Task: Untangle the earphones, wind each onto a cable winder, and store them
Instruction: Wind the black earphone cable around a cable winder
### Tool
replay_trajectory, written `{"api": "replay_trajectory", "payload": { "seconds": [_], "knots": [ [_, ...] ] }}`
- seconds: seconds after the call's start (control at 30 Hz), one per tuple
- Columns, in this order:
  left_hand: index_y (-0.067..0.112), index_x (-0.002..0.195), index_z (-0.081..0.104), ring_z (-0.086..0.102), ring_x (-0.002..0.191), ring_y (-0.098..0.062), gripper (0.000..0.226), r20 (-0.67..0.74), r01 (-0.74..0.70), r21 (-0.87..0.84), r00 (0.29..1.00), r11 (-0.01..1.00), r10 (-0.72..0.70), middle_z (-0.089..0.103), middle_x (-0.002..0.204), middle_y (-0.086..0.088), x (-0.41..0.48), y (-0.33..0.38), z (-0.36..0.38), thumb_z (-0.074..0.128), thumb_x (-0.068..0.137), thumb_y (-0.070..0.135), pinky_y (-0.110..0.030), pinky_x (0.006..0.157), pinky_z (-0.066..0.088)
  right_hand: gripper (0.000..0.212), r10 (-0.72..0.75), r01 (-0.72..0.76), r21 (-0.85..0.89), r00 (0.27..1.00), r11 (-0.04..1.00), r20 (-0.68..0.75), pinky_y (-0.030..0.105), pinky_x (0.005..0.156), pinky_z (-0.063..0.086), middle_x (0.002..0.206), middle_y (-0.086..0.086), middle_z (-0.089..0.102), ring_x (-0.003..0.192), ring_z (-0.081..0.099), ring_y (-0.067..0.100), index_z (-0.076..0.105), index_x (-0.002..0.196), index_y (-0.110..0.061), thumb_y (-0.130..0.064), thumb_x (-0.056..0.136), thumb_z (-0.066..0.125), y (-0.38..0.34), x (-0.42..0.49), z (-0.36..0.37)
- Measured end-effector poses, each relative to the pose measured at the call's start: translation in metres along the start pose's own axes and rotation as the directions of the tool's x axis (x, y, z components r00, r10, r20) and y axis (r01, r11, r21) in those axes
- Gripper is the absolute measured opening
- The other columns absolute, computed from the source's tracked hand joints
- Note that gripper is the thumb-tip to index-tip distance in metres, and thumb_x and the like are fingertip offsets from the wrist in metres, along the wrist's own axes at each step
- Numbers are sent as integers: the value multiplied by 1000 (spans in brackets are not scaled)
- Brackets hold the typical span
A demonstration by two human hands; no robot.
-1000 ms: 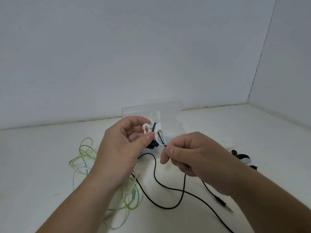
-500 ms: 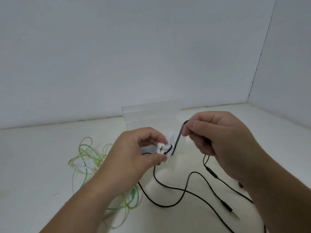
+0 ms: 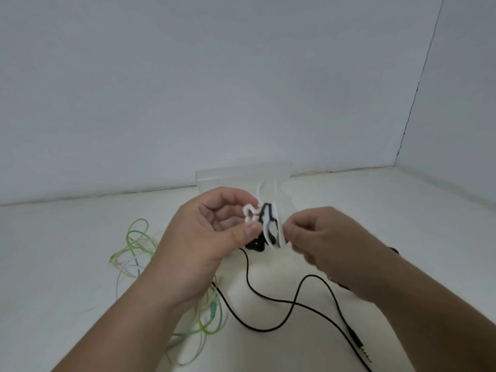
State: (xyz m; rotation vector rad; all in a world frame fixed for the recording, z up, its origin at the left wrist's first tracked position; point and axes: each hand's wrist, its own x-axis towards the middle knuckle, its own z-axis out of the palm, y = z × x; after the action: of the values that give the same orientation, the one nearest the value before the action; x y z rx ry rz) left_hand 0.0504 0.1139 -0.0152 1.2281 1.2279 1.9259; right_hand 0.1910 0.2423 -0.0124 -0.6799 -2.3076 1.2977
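Observation:
My left hand (image 3: 214, 237) pinches a white cable winder (image 3: 268, 218) between thumb and fingers, above the table. Black earphone cable (image 3: 268, 294) is wrapped round the winder's middle, and the black earbuds (image 3: 257, 245) hang just below it. My right hand (image 3: 330, 242) is close to the winder's right side with fingertips pinched together on the black cable. The rest of that cable trails in loops over the table to its jack plug (image 3: 362, 347) at the lower right. A green and white earphone cable (image 3: 139, 251) lies in a loose tangle on the left, partly under my left arm.
A clear plastic box (image 3: 241, 175) stands behind my hands against the back wall. A small dark object (image 3: 394, 249) peeks out behind my right wrist. The white table meets walls at the back and right.
My right hand swung from up beside the box down to the winder's right side, laying more black cable round it. My left hand raised the winder a little.

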Motion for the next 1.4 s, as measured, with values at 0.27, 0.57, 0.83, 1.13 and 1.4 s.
{"api": "replay_trajectory", "payload": {
  "seconds": [0.27, 0.57, 0.83, 1.13, 1.4],
  "knots": [
    [13, 88, 68, 67, 60, -12, 21, -284, 13, 90, 959, 996, 13, 70, 72, -3, 5, -1, -5, 70, 79, -6, -15, 58, 50, 31, -52, 28, 87, 957, 996, 285, 15, 48, 31, 59, -5, 43, 50, 36, 7, 73, 85, -15, -21, 102, 47, -8, -6, 10],
    [16, 90, 70, 70, 67, -18, 27, -267, 43, 328, 962, 944, 49, 70, 75, -1, 3, -4, -6, 73, 79, -9, -23, 67, 55, 31, -148, 95, 220, 959, 971, 241, 19, 45, 26, 55, 2, 35, 49, 28, 14, 74, 82, -10, -18, 101, 51, -10, -8, 2],
    [27, 83, 71, 69, 82, -6, 30, -113, 41, 650, 993, 759, 43, 70, 81, 9, -2, -4, 1, 81, 76, 0, -18, 68, 55, 25, -204, 215, 426, 976, 879, -71, 18, 41, 23, 49, 1, 38, 43, 27, 12, 70, 67, -6, -22, 80, 55, -11, -4, -9],
    [20, 85, 71, 64, 68, -15, 23, 160, 99, 390, 972, 916, -173, 67, 75, -2, -3, -2, 0, 76, 70, 3, -26, 68, 51, 36, -176, 201, 30, 914, 979, -365, 15, 41, 23, 46, -5, 31, 40, 25, 7, 59, 64, -8, -23, 96, 56, -4, 2, -8],
    [17, 85, 73, 68, 72, -23, 26, -2, 29, 49, 1000, 998, -29, 70, 81, -11, 1, -2, -2, 75, 68, -2, -27, 65, 55, 41, 84, -86, 76, 996, 993, 31, 26, 48, 27, 54, -4, 43, 50, 32, 15, 67, 60, -22, -24, 99, 52, 4, 4, 6]
  ]
}}
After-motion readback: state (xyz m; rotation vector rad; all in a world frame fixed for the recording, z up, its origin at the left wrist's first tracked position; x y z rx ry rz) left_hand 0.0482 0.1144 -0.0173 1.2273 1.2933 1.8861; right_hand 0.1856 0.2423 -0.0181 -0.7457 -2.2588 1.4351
